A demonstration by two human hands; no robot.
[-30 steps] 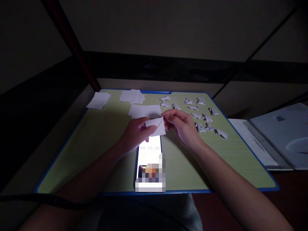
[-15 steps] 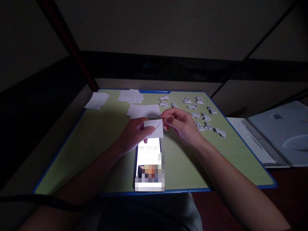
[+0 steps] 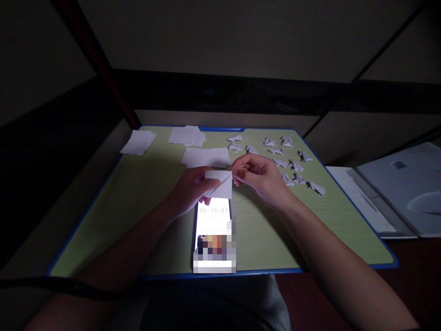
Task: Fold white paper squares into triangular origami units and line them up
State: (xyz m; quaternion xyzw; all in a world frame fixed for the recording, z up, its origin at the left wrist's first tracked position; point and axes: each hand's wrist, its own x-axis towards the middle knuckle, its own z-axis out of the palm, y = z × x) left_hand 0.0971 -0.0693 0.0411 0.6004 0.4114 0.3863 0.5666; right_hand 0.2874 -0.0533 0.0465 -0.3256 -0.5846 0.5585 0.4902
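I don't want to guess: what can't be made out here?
In the head view:
Phone: lower part hidden by blurry squares, top by folded paper.
Left hand: some fingers behind that paper.
Right hand: too small to tell whether its fingertips pinch the paper.
Right forearm: cut off by the bottom edge.

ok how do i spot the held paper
On the blue-edged green table, find the lit phone. At its far end in this view, the left hand pinches a small paper. Unlike the sheets lying beyond, it is held and shows a slanting fold.
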